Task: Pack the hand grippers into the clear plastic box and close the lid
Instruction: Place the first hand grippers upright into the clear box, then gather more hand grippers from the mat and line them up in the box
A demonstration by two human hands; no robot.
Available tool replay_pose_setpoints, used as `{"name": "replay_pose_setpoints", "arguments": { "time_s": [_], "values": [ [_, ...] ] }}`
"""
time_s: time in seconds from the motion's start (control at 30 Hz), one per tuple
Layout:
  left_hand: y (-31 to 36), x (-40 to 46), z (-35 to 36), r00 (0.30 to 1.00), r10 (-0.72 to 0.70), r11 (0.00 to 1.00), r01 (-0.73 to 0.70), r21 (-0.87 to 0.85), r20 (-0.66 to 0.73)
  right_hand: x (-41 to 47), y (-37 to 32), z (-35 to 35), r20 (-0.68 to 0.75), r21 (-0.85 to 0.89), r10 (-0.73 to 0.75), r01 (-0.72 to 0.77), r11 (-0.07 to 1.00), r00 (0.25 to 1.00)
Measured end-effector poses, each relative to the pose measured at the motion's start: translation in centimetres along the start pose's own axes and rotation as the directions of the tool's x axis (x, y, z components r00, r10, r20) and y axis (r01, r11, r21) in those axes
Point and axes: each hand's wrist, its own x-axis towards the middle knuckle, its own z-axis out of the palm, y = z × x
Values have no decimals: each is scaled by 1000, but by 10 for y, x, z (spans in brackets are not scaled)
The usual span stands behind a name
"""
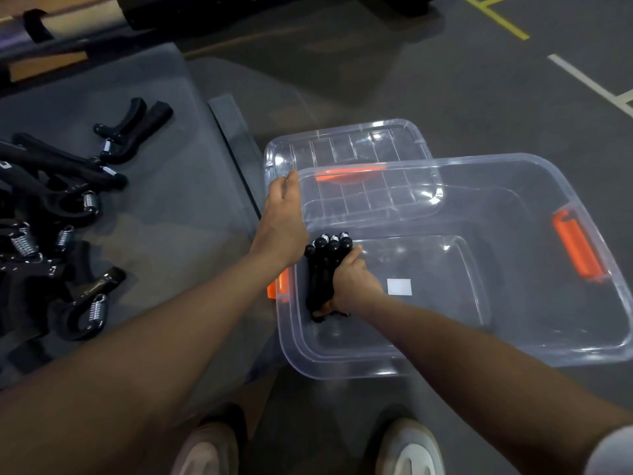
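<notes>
A clear plastic box with orange latches sits on the dark floor. Its clear lid lies behind it, partly under the box's far rim. My right hand is inside the box at its left end, shut on a bundle of black hand grippers whose round ends point away from me. My left hand rests on the box's left rim, fingers curled over the edge. More black hand grippers with steel springs lie in a pile on a grey mat at the left.
The grey mat has a raised edge beside the box. A white sticker is on the box's bottom. My shoes stand at the near edge. White and yellow lines mark the floor at the far right.
</notes>
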Motion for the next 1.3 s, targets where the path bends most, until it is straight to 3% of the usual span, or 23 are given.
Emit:
{"name": "replay_pose_setpoints", "arguments": {
  "time_s": [0.27, 0.37, 0.63, 0.8, 0.93, 1.07, 1.3],
  "values": [
    [1, 0, -1, 1000, -17, 1000, 17, -26, -9, -6, 2, -9, 142, 29, 99, -104, 994, 985],
    [0, 1, -3, 1000, -8, 999, 7, -51, -8, -5, 7, -18, 123, 56, 94, -102, 993, 988],
    [4, -3, -16, 998, -27, 999, 25, -28, -63, -10, 0, -55, -116, 110, 62, -49, 993, 991],
    [5, -18, -51, 993, -43, 999, 45, 20, -112, -24, -33, -100, -358, 116, -25, 71, 991, 933],
    [-16, -43, -105, 987, -60, 995, 72, 76, -146, -45, -87, -129, -414, 87, -121, 172, 981, 902],
    [-69, -85, -157, 972, -139, 980, 163, 118, -191, -60, -161, -131, -354, 57, -208, 244, 968, 912],
    [-181, -169, -212, 915, -317, 931, 351, 102, -251, -73, -281, -84, -108, 12, -327, 331, 944, 939]
  ]
}}
